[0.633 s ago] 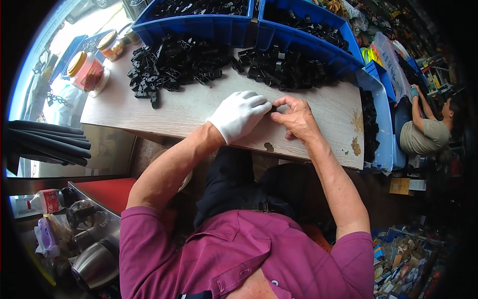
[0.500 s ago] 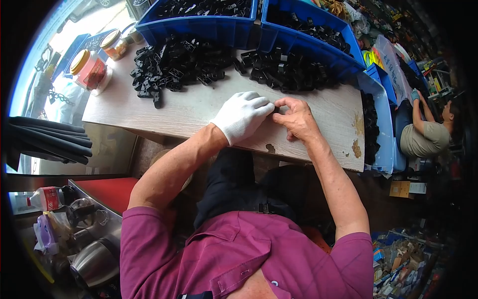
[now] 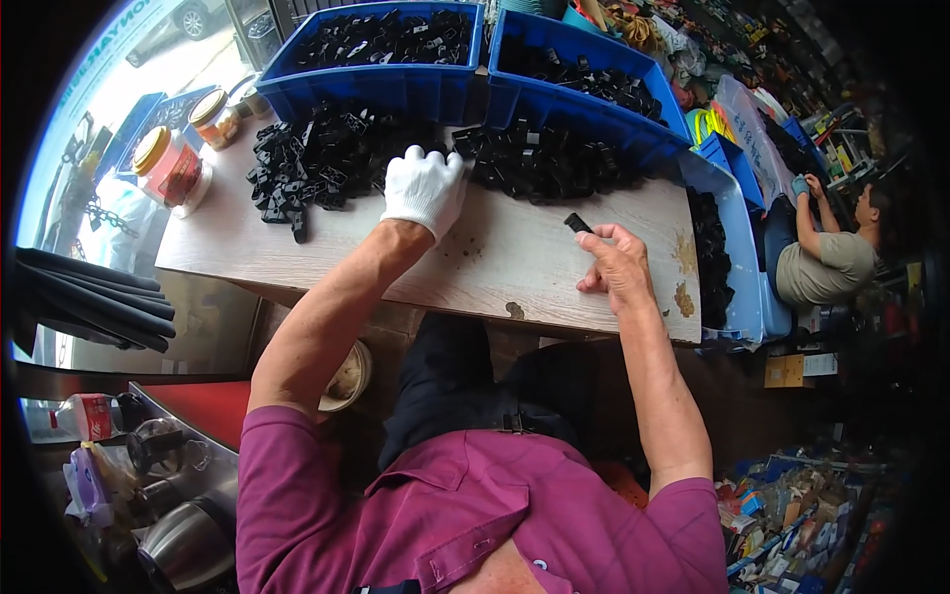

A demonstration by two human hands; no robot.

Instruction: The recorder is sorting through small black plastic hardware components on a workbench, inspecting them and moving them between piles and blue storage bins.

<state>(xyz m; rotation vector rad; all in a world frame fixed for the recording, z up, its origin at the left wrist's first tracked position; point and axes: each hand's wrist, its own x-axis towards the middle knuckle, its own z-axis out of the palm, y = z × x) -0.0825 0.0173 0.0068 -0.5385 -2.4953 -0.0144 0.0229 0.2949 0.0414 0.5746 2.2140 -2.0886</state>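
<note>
My right hand (image 3: 617, 265), bare, pinches a small black plastic part (image 3: 577, 224) between thumb and fingers above the right side of the table. The part sticks out past the fingertips, tilted. My left hand (image 3: 426, 191), in a white knit glove, is at the near edge of the black parts, by the gap between two heaps. Its fingers are curled and the fingertips are hidden, so what they hold, if anything, does not show. The left heap of black plastic parts (image 3: 297, 168) spreads toward the jars. The right heap of black plastic parts (image 3: 544, 166) lies beyond my right hand.
Blue bins (image 3: 371, 84) full of black parts stand along the table's (image 3: 327, 259) back edge. Another blue bin (image 3: 744, 247) stands at its right end. Jars (image 3: 166, 168) are at the left edge. A person (image 3: 826, 247) works at the far right. A bucket (image 3: 348, 381) stands below.
My hands were together over the table's front and have moved apart. The left has gone up and left to the heaps; the right has drawn slightly right, the black part now showing.
</note>
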